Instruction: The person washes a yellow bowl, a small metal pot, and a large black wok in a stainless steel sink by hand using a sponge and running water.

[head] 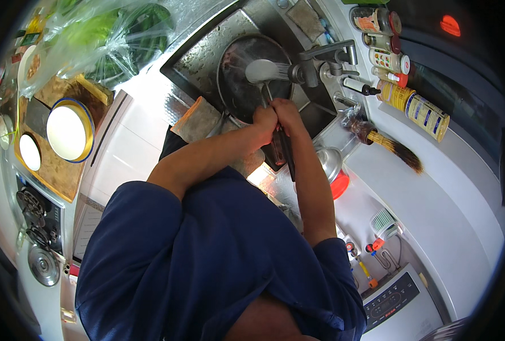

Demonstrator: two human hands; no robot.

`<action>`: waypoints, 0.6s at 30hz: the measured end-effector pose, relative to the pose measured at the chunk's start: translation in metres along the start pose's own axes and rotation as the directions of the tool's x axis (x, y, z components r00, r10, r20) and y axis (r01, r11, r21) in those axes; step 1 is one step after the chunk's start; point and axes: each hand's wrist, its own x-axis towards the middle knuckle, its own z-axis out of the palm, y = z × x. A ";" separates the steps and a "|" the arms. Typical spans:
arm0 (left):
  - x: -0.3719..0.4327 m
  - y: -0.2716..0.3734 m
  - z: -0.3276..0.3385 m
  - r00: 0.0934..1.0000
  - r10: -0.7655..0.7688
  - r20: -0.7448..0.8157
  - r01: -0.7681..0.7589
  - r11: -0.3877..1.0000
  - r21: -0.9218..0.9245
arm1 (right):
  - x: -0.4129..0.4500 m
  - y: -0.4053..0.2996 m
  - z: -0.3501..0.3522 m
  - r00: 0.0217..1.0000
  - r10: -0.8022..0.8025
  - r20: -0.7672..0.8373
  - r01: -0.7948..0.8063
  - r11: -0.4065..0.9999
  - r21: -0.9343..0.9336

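Observation:
In the sink [201,51] lies a dark round wok [239,96]. Water runs from the tap [308,70] onto the round metal head of a ladle [261,71] above the wok. Two long utensil handles [283,149] run side by side back towards my body, one ending reddish brown and one black. My left hand [265,120] and my right hand [285,114] are closed around them, touching each other. Which hand grips which handle cannot be told. The second utensil's head is hidden by spray or by the ladle.
A grey cloth [197,119] hangs over the sink's near-left edge. Further left are a wooden cutting board [60,179] with white bowls [67,132] and bagged green vegetables [107,38]. Jars [372,21], a yellow canister [414,106] and a brush [384,143] stand or lie at right.

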 end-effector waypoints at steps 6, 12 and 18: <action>-0.014 -0.005 0.001 0.995 0.060 0.075 -0.056 0.997 -0.058 | 0.004 0.004 -0.013 0.989 0.023 0.146 -0.019 0.999 -0.030; -0.004 0.016 0.012 0.996 -0.025 0.088 0.037 0.991 -0.127 | 0.011 -0.019 -0.013 0.988 -0.100 0.118 0.124 0.969 -0.215; 0.035 0.030 0.004 0.972 -0.074 0.221 0.066 0.997 0.045 | 0.001 -0.033 -0.011 0.997 -0.046 0.056 0.055 0.982 -0.178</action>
